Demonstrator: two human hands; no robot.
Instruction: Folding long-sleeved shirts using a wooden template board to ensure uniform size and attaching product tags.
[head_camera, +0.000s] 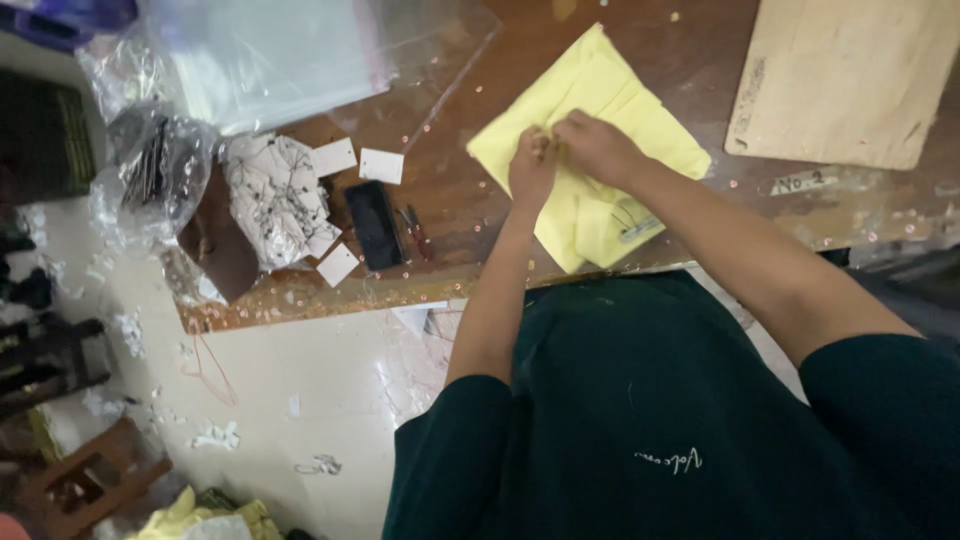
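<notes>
Two hands on a folded yellow cloth garment (600, 130).
Left hand (532, 168) and right hand (597, 147) met there, fingers closed, pinching its fabric on the brown wooden table (470, 190).

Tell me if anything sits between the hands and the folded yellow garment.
Nothing visible does. The left hand and right hand already rest on the folded yellow garment, fingers meeting near its middle. The black phone and small red snips lie off to one side on the wooden table.

Both hands, left hand (531, 168) and right hand (597, 147), pinch a folded yellow garment (600, 100).
</notes>
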